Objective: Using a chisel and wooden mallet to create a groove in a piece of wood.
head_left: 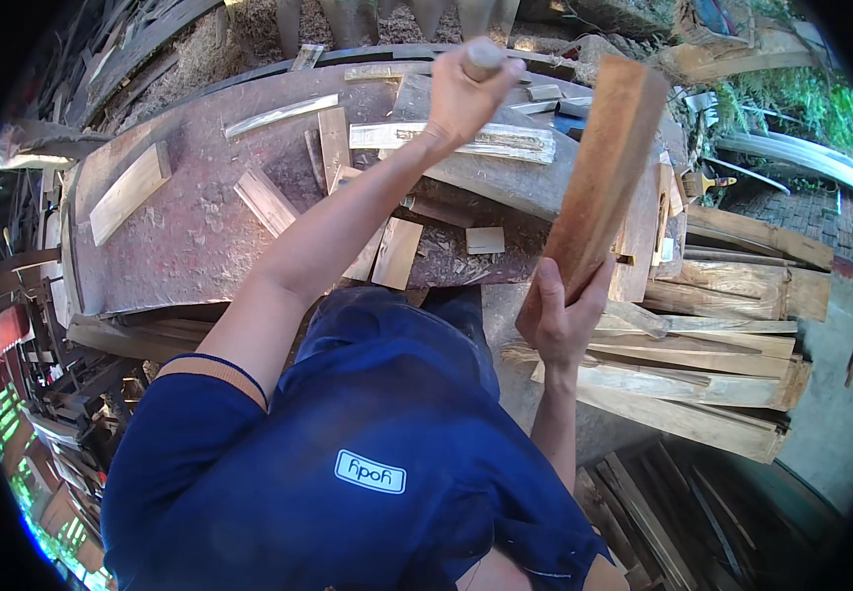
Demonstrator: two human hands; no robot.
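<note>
My left hand [461, 103] is stretched out over the workbench [190, 227], its fingers wrapped round a stubby handle [483, 59] with a pale rounded end. What the handle belongs to is hidden. At the right, my right hand [572, 320] grips the lower end of a thick brown wooden beam [604, 167], thumb on its near face. The beam slants up and away, held above the bench's right side. Below my left hand lies a pale, rough-edged wood strip [505, 143]. Short offcuts are scattered around it, including a block [399, 253] near the bench's front edge.
A flat board [131, 192] and a thin strip [281, 115] lie on the bench's left half. Stacked timber planks [712, 379] fill the right side beside a concrete floor [840, 424]. A paintbrush [707, 184] rests at the far right. Wood shavings [214, 59] heap beyond the bench.
</note>
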